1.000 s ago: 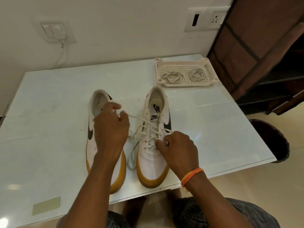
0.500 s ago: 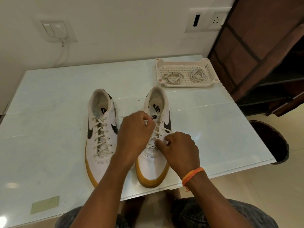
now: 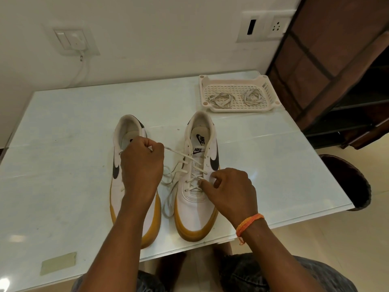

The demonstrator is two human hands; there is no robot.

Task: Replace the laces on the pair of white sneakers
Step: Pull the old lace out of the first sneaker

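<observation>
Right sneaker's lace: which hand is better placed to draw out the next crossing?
Probably the left hand. It already grips the lace, stretched taut from the right sneaker, so it can simply pull. The right hand rests on the lower eyelets, steadying the shoe.

the table top (image 3: 63,144) looks like glass, glossy and smooth, with pale reflections. the two sneakers (image 3: 195,205) have smooth white uppers like leather, a little shiny, and matt rubber soles in a gum colour. the lace (image 3: 181,153) in the left hand (image 3: 141,165) is flat woven cloth, matt. the tray (image 3: 237,83) is cream plastic with a perforated grid bottom. the band (image 3: 249,222) on the right wrist is orange thread. the wall (image 3: 157,28) is painted matt.
</observation>
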